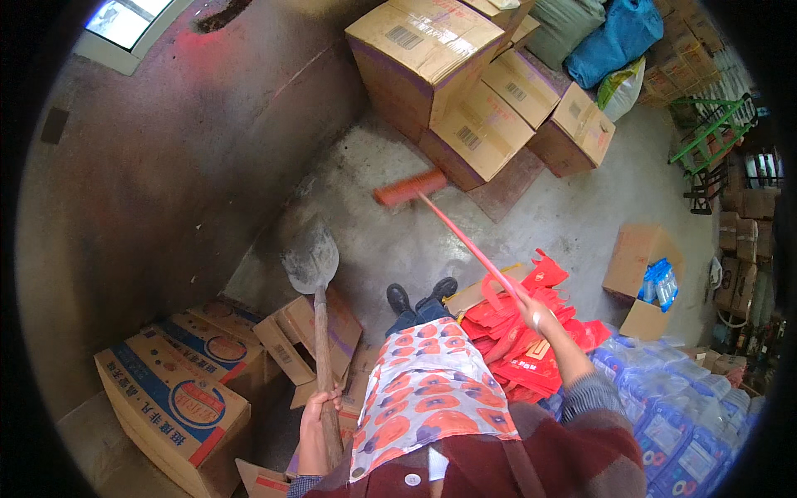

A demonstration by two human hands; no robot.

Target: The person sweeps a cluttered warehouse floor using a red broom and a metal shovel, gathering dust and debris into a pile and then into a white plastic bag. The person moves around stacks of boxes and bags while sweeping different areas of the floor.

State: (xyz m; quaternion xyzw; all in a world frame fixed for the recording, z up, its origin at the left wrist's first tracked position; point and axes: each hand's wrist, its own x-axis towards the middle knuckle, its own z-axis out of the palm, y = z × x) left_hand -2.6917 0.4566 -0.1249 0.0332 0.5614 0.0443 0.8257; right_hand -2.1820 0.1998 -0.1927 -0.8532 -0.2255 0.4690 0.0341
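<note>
My left hand (320, 414) is closed around the wooden handle of a metal shovel (314, 258), whose blade points away from me, by the foot of the wall. My right hand (532, 311) grips the pink handle of a red broom (411, 188). The broom head is at the concrete floor, just left of stacked cardboard boxes (482, 127), and looks slightly blurred. Beneath my right forearm lies a heap of red bags (523, 348). A patterned apron (436, 386) covers my front, with my dark shoes beyond it.
Printed cartons (180, 398) and an opened cardboard box (299, 336) stand at left. At right are plastic-wrapped blue packs (672, 411) and an open carton (629, 261) holding blue-wrapped bottles. Full sacks (613, 40) lie at the top, a green metal frame (716, 134) farther right.
</note>
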